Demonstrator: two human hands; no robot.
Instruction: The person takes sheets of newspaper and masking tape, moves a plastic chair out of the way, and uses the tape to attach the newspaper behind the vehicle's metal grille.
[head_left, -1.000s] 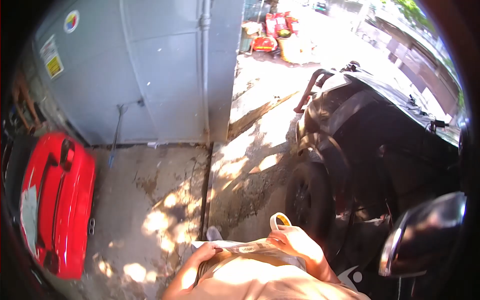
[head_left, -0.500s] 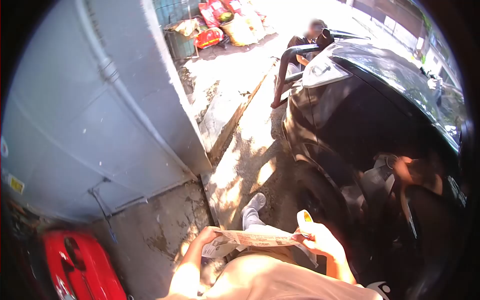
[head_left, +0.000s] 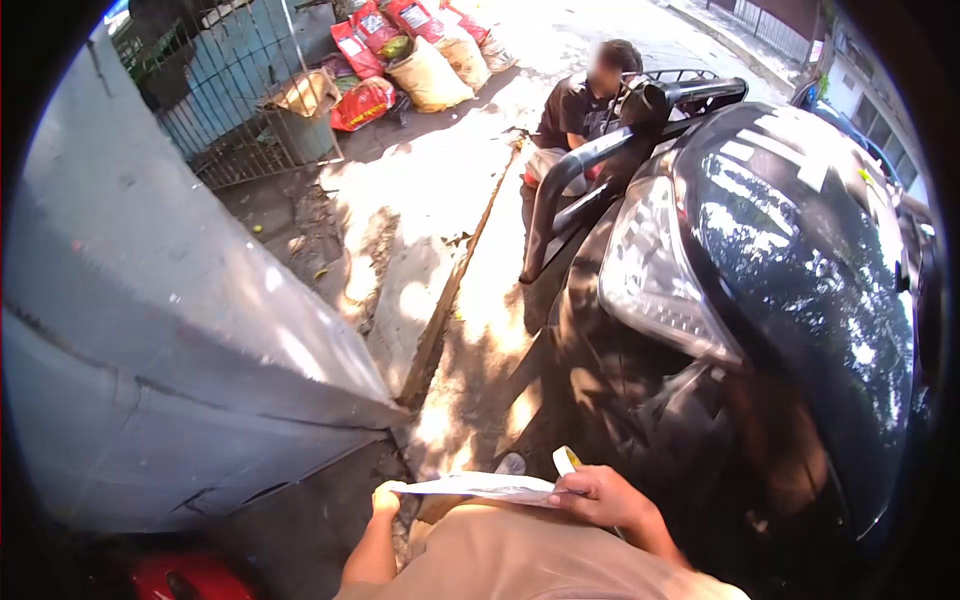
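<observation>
A sheet of newspaper (head_left: 480, 487) is stretched between my two hands, low in the view and seen nearly edge-on. My left hand (head_left: 387, 497) pinches its left end. At its right end, my right hand (head_left: 600, 495) grips the paper, with a roll of tape (head_left: 566, 461) standing up at the fingers of that same hand. One shoe (head_left: 511, 464) shows just beyond the paper.
A dark vehicle (head_left: 800, 240) with a headlight (head_left: 660, 275) and front bar (head_left: 580, 170) fills the right. A person (head_left: 580, 115) crouches by the bar. Grey metal panel (head_left: 180, 330) at left; sacks (head_left: 435, 75) and a barred gate (head_left: 230, 100) beyond; red object (head_left: 190, 578) lower left.
The view has moved forward and right along the vehicle, so its headlight and the crouching person look nearer. The red object has slid toward the bottom edge. Both hands still hold the paper.
</observation>
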